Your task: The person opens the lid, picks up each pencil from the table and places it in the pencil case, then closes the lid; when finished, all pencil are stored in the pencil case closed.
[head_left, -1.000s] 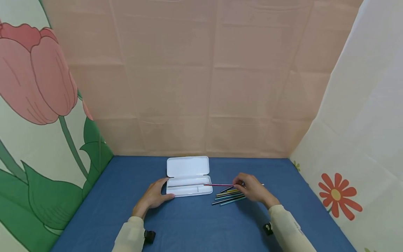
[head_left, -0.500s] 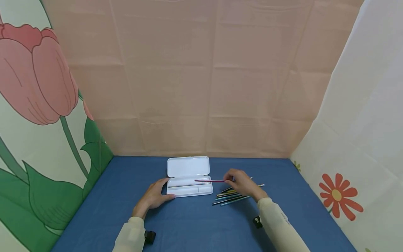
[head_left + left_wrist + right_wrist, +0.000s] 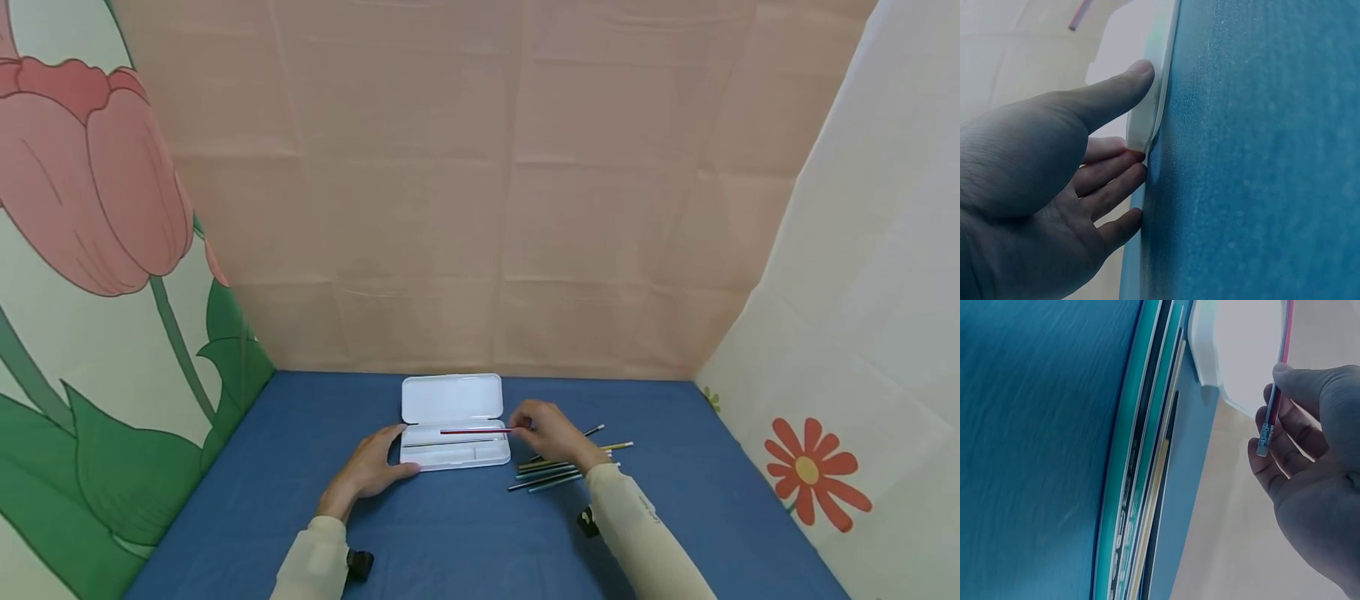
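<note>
A white pencil case (image 3: 491,455) lies on the blue cloth, its lid (image 3: 452,398) laid back behind it. My left hand (image 3: 369,467) holds the case's left end, thumb at the front edge and fingers at the far corner. Over the case is a red pencil (image 3: 472,432), lying crosswise, its far end (image 3: 1079,15) showing in the left wrist view. My right hand (image 3: 551,433) pinches it near the eraser end (image 3: 1265,437) between thumb and fingers. A thin dark pencil (image 3: 450,442) lies inside the case.
Several pencils (image 3: 547,477) lie in a loose pile right of the case, under my right forearm; green, black and yellow ones (image 3: 1166,469) show in the right wrist view. A beige sheet (image 3: 480,208) stands behind the table, with flowered sheets on both sides.
My right hand has carried the red pencil leftward from the pile until it lies over the case. The left hand has stayed at the case's left end.
</note>
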Demonstrator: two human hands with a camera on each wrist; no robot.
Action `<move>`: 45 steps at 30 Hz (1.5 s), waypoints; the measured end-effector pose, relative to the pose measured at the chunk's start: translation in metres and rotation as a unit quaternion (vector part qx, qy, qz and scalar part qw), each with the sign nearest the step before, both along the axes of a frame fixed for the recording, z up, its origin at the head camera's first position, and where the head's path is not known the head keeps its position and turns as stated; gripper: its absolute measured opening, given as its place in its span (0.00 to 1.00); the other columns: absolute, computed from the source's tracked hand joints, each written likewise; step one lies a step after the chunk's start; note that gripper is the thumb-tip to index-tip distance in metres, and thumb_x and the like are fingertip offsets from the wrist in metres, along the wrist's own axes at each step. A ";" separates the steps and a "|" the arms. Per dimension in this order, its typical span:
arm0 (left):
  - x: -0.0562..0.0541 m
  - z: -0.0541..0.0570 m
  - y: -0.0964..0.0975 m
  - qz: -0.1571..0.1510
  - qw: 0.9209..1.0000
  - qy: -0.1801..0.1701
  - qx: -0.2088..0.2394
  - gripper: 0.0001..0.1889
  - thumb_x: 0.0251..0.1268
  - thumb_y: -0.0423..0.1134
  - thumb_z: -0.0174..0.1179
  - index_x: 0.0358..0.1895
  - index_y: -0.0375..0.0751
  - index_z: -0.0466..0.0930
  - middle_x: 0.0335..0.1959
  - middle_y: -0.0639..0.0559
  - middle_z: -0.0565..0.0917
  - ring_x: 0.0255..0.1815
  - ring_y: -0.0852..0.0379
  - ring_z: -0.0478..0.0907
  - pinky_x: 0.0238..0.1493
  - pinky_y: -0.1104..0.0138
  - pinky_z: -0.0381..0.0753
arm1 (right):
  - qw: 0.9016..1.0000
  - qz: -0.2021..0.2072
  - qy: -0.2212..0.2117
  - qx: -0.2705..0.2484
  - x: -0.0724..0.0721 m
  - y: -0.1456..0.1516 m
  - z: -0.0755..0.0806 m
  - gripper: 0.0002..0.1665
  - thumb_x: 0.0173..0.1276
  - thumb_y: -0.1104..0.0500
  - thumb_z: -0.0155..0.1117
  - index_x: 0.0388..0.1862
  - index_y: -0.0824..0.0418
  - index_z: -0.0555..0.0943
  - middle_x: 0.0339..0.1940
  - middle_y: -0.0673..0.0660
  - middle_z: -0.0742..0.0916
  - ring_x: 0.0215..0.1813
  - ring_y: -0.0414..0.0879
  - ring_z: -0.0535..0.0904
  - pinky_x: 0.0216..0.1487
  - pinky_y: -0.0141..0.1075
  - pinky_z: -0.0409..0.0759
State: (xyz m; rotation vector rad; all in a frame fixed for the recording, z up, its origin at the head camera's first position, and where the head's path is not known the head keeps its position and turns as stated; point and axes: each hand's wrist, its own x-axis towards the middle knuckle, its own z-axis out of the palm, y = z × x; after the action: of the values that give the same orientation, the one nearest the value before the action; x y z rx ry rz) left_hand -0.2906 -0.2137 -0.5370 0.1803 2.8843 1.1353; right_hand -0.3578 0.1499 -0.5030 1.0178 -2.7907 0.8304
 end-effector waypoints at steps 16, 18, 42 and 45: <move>-0.001 0.000 0.001 -0.001 1.000 0.001 0.002 0.45 0.71 0.46 0.80 0.85 0.33 0.70 0.85 0.29 0.73 0.88 0.24 0.67 0.87 0.29 0.66 | 1.000 -0.001 -0.030 -0.004 -0.014 -0.032 -0.008 0.03 0.81 0.65 0.72 0.47 0.59 0.91 0.40 0.51 0.91 0.42 0.39 0.81 0.48 0.34 0.85; -0.001 0.000 0.001 0.000 1.000 -0.002 0.002 0.45 0.71 0.46 0.80 0.85 0.33 0.70 0.86 0.29 0.72 0.88 0.24 0.66 0.87 0.29 0.66 | 0.999 -0.003 -0.039 -0.001 -0.016 -0.035 -0.009 0.03 0.81 0.65 0.71 0.47 0.59 0.91 0.40 0.51 0.90 0.41 0.39 0.81 0.47 0.33 0.85; -0.001 -0.003 0.001 0.003 1.000 -0.001 0.007 0.43 0.72 0.45 0.80 0.84 0.35 0.71 0.85 0.30 0.74 0.87 0.24 0.67 0.87 0.28 0.66 | 0.996 0.015 -0.087 0.006 -0.025 -0.068 -0.018 0.05 0.82 0.64 0.71 0.44 0.57 0.91 0.40 0.51 0.92 0.39 0.39 0.80 0.45 0.33 0.84; -0.001 -0.003 0.001 0.002 1.000 0.000 0.006 0.43 0.72 0.45 0.80 0.85 0.35 0.71 0.85 0.30 0.74 0.87 0.24 0.67 0.87 0.28 0.66 | 0.997 0.017 -0.077 0.012 -0.027 -0.072 -0.021 0.05 0.82 0.64 0.71 0.44 0.57 0.91 0.40 0.51 0.92 0.39 0.38 0.80 0.45 0.33 0.84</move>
State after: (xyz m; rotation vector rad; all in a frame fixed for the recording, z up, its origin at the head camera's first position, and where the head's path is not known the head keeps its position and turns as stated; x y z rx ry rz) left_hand -0.2919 -0.2130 -0.5405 0.1739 2.8791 1.1536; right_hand -0.3846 0.0778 -0.5243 1.0500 -2.9248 0.9193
